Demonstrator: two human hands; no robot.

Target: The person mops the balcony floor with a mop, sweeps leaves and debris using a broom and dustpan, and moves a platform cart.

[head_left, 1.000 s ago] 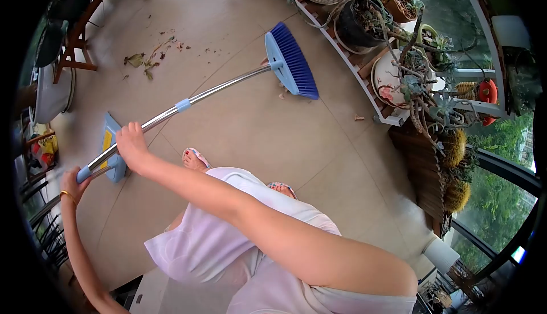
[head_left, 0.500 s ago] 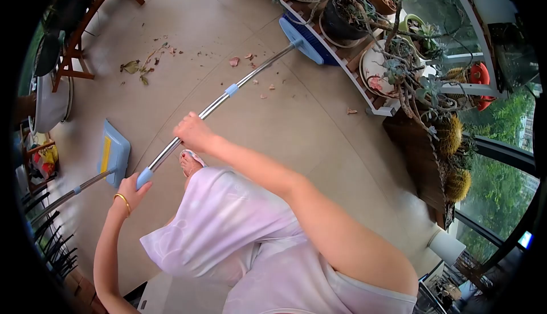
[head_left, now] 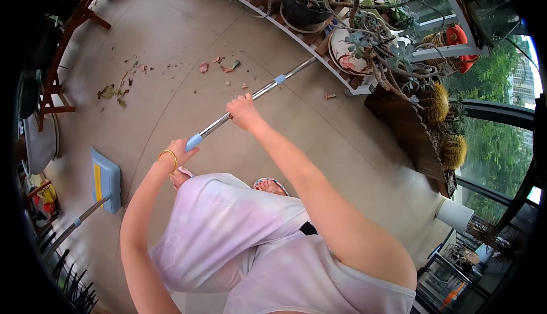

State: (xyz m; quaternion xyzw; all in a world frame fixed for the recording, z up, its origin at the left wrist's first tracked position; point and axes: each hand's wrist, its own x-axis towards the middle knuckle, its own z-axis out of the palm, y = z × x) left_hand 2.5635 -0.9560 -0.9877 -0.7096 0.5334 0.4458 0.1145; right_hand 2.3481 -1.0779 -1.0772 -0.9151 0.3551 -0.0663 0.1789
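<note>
Under plant rack (head_left: 310, 39), pole (head_left: 266, 89) end hidden, left hand (head_left: 182, 151) and right hand (head_left: 243, 111) closed around pole, debris (head_left: 203, 68) nearby

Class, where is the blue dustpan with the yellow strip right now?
In the head view, the dustpan is on the tiled floor at left, below the dry leaves and left of the left hand.

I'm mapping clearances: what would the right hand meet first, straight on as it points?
Past the pole the right hand grips, probably the pink scrap on the floor, though depth is unclear.
</note>
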